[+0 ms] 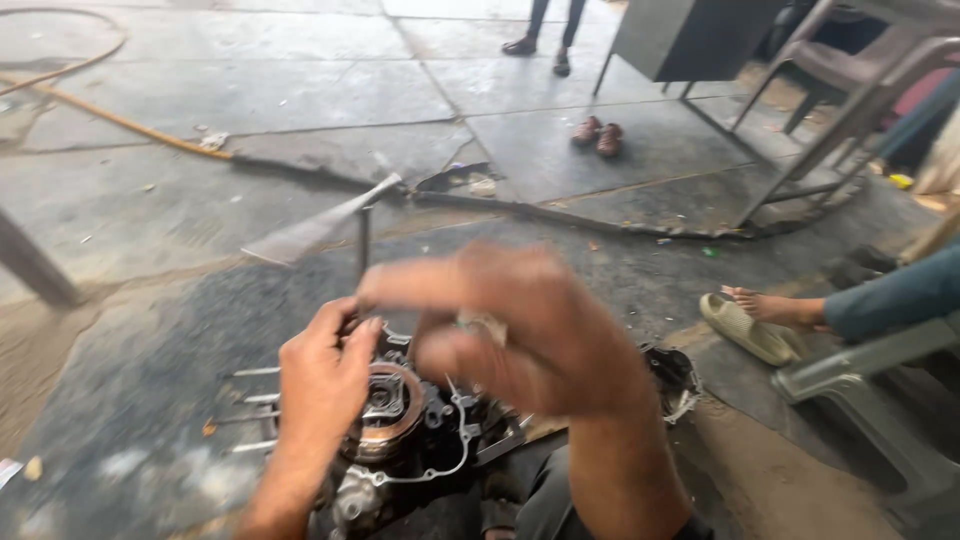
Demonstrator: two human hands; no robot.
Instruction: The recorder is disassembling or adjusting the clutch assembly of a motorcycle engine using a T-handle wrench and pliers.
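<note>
A greasy motorcycle engine (420,440) lies on the dark floor in front of me, its round clutch (388,405) facing up. My left hand (325,385) rests on the clutch's left side, fingers curled by the foot of a T-handle wrench (363,245). The wrench's shaft stands upright and its crossbar is a grey blur. My right hand (530,335) hovers blurred above the engine, forefinger stretched left toward the shaft. Something small and pale shows at its fingers, but I cannot make out a grip.
Several long studs (250,398) stick out of the engine's left side. At right are a seated person's sandalled foot (745,322) and a grey plastic chair (870,385). Farther off are brown shoes (598,136), a standing person's legs (545,35), a metal cabinet (690,35) and a hose (120,122).
</note>
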